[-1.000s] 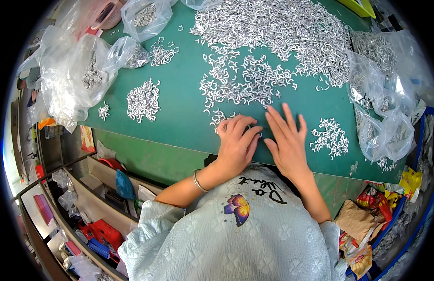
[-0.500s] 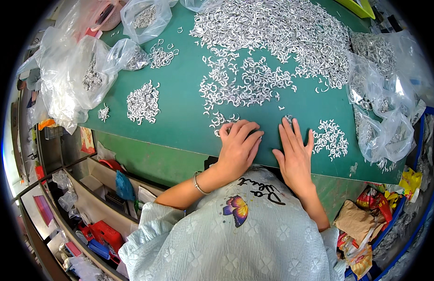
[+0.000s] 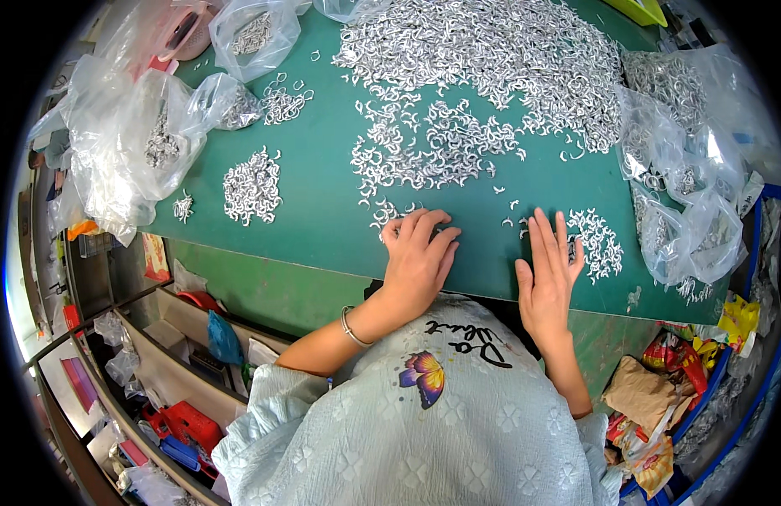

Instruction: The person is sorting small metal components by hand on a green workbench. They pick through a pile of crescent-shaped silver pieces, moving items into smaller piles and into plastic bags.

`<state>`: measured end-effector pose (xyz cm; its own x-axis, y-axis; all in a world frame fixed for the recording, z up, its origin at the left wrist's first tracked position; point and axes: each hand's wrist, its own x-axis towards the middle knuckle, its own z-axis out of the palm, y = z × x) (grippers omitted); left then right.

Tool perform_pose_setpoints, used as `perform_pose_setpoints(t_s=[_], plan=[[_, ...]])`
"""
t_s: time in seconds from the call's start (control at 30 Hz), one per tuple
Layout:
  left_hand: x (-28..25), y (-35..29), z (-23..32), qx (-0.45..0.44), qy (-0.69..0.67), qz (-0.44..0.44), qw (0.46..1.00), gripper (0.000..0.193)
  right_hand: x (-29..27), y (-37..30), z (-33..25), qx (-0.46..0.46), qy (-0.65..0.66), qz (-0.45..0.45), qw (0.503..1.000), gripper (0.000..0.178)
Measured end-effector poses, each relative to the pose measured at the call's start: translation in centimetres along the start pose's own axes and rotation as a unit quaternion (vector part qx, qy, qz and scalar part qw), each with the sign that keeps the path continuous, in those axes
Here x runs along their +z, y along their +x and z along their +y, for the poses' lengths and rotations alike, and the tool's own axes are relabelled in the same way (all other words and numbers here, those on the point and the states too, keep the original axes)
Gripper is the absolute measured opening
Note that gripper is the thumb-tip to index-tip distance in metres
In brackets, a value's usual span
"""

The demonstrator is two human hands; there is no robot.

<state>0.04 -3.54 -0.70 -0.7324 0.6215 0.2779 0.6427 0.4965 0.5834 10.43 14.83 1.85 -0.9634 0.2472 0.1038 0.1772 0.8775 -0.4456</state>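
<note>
Small silver curved metal pieces point(image 3: 441, 143), like little hooks, lie in a loose spread on the green table. My left hand point(image 3: 417, 257) rests at the near end of that spread, its fingers bent and slightly apart over a few pieces. What lies under those fingertips is hidden. Farther right, my right hand point(image 3: 549, 274) lies flat with long, stretched fingers, at the left side of a small pile of the same pieces point(image 3: 597, 244). A few single pieces point(image 3: 512, 221) lie between the two hands. Neither hand visibly grips anything.
A large heap point(image 3: 483, 46) of such pieces covers the far side. Another small pile point(image 3: 252, 187) sits left. Clear plastic bags with metal parts stand at the left point(image 3: 146, 143) and right point(image 3: 685, 194). The table's near edge point(image 3: 323, 268) runs before my body; drawers point(image 3: 188, 337) stand lower left.
My right hand has slid right to the small right pile. Single pieces now show where its fingertips were. My left hand stays by the spread, and the view has shifted slightly.
</note>
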Motion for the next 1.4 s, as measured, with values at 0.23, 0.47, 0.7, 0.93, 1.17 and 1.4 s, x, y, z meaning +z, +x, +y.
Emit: perform_pose_setpoints(t_s=[0.23, 0.47, 0.7, 0.93, 1.17, 1.4], plan=[[0.0, 0.2, 0.3, 0.008, -0.013, -0.001, 1.0, 0.03, 0.2, -0.4, 0.7, -0.017, 0.015, -0.064, 0.998, 0.055], [0.7, 1.1, 1.0, 0.035, -0.035, 0.004, 0.999, 0.028, 0.0, 1.8, 0.1, -0.04, -0.04, -0.106, 0.993, 0.061], [0.8, 0.7, 0.8, 0.019, -0.04, -0.003, 0.999, 0.027, -0.5, -0.4, -1.3, -0.026, -0.071, -0.164, 0.984, 0.071], [0.8, 0.8, 0.9, 0.029, -0.047, -0.008, 0.998, 0.028, -0.7, -0.4, -1.1, -0.025, -0.044, -0.162, 0.986, 0.082], [1.5, 0.5, 1.8, 0.064, -0.08, -0.039, 0.994, 0.028, -1.7, 0.8, -0.4, -0.024, -0.043, -0.097, 0.994, 0.067], [1.6, 0.7, 1.7, 0.138, -0.045, -0.095, 0.985, 0.029, 0.2, 4.1, 0.3, -0.084, -0.046, -0.118, 0.988, 0.062]])
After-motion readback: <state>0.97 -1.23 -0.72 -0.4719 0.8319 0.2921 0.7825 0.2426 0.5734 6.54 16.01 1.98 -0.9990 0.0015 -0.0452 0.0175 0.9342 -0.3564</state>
